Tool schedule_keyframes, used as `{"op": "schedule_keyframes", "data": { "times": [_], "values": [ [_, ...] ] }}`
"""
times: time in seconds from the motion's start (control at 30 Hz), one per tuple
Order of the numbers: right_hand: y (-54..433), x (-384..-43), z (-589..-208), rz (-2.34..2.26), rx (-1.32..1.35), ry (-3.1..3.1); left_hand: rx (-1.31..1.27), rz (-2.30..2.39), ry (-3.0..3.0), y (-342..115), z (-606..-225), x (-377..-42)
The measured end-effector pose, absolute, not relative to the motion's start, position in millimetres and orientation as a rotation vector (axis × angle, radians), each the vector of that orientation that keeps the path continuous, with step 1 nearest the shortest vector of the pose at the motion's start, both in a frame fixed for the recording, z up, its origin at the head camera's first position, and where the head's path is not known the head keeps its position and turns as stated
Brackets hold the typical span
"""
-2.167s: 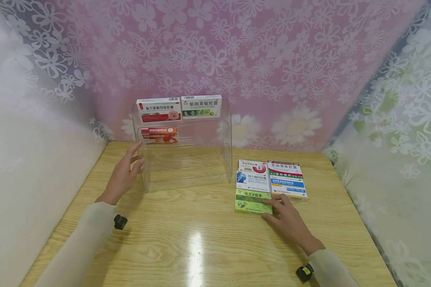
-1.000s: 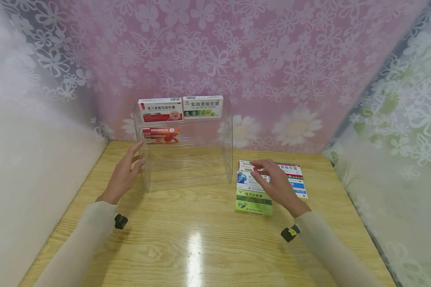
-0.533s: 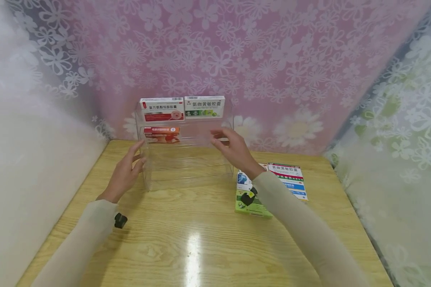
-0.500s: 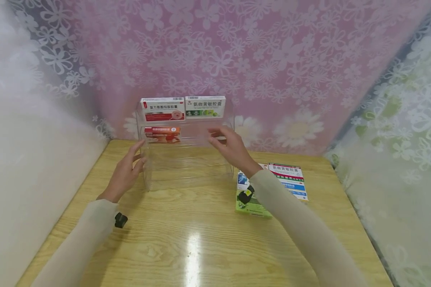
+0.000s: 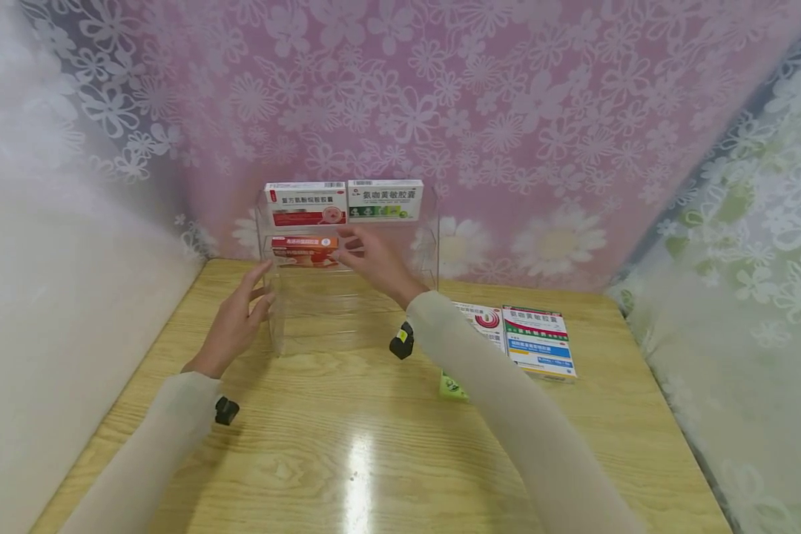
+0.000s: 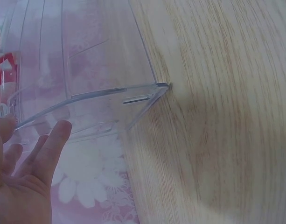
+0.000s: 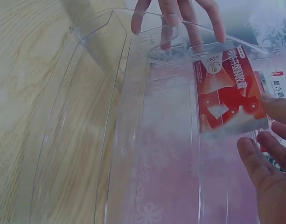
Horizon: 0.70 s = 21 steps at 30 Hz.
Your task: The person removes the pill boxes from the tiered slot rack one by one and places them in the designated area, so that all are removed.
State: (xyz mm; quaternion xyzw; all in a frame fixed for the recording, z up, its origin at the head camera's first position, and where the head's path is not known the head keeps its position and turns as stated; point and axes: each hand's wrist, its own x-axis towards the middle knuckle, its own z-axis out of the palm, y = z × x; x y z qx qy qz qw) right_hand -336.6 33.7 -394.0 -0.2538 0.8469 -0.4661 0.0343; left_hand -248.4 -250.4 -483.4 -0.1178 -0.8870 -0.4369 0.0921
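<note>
A clear tiered rack stands on the table. My left hand rests at its left side, fingers extended along the side panel; the left wrist view shows those fingers beside the clear edge. On the second tier stands a red-orange medicine box. My right hand is at its right end, fingers loosely bent. In the right wrist view, a right-hand digit meets the edge of the red box; no grip round it shows. Above sit a white-and-red medicine box and a white-and-green one.
Right of the rack, several medicine boxes lie flat: a white-red-green box, a blue-and-white one, a white one with a red swirl, and a green one. My right sleeve partly hides them. A floral curtain hangs behind.
My right hand has moved from the green box, up and left past the flat boxes, to the red-orange box's right end. My left hand keeps its place at the rack.
</note>
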Motion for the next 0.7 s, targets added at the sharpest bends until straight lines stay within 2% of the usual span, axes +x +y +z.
{"op": "schedule_keyframes", "data": {
  "times": [0.4, 0.7],
  "values": [
    [17, -336, -395, -1.429, -0.817, 2.746, -0.346, -1.279, -2.646, -250, -484, -250],
    [56, -331, -372, -1.534, -0.890, 2.820, -0.339, -1.282, -2.647, -251, -486, -249]
  ]
}}
